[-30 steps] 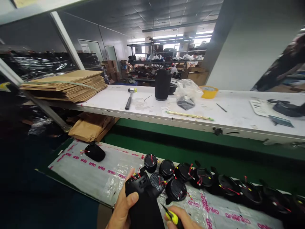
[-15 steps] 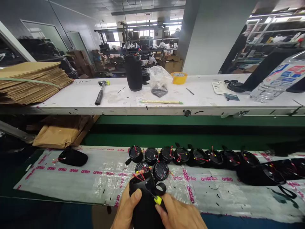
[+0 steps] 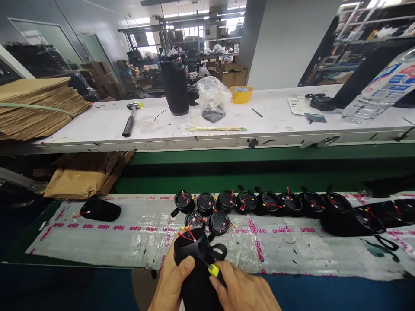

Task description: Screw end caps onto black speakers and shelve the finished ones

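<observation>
One black case [image 3: 199,285], one thin tool [image 3: 213,271] by its rim

We hold the black case close to us, over the near edge of the table [image 3: 126,250]. Our left hand [image 3: 171,276] is curled around its left side, thumb on the front below the rim. Its long way runs up and away from us, leaning a bit left. The open end, with red wires [image 3: 188,234] poking out, is farthest from us. Our right hand [image 3: 244,285] grips the tool on the right side. The tip points up and left, near the strap loop [image 3: 219,250]; we can't tell if it touches the case.
</observation>
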Demonstrator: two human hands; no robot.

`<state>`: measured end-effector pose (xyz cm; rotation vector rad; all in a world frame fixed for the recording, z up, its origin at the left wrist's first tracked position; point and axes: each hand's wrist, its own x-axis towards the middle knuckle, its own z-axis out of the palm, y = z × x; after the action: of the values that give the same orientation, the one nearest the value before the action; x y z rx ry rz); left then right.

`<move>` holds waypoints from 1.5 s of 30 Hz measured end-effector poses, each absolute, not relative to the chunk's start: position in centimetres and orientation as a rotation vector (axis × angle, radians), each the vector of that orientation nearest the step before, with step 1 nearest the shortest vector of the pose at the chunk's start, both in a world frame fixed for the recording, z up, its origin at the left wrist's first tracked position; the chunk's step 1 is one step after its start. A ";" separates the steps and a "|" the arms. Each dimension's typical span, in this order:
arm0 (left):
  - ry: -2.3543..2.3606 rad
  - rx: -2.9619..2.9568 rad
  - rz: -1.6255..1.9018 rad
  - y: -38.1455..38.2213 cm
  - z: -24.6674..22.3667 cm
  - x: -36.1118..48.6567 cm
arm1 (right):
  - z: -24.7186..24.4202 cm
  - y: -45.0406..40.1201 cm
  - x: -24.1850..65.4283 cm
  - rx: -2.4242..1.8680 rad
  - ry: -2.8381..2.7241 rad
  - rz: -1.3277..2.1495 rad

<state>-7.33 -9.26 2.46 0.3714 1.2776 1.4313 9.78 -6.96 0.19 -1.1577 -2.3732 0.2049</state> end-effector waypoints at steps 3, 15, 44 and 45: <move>1.320 0.364 1.414 -9.3 2.6 -7.1 | 0.1 -7.0 9.8 -1.151 -2.359 0.186; 1.282 0.387 1.446 -9.4 3.3 -6.4 | -0.4 -8.2 8.9 -1.254 -2.251 0.183; 1.307 0.462 1.385 -9.4 3.5 -6.2 | -0.7 -8.7 9.8 -1.253 -2.237 0.309; 1.305 0.457 1.384 -9.4 3.6 -6.2 | -0.7 -8.7 9.8 -1.249 -2.231 0.312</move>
<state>-6.16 -9.37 3.58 0.4572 1.3047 1.3839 9.82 -8.67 -0.70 -1.2486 -2.2307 0.3119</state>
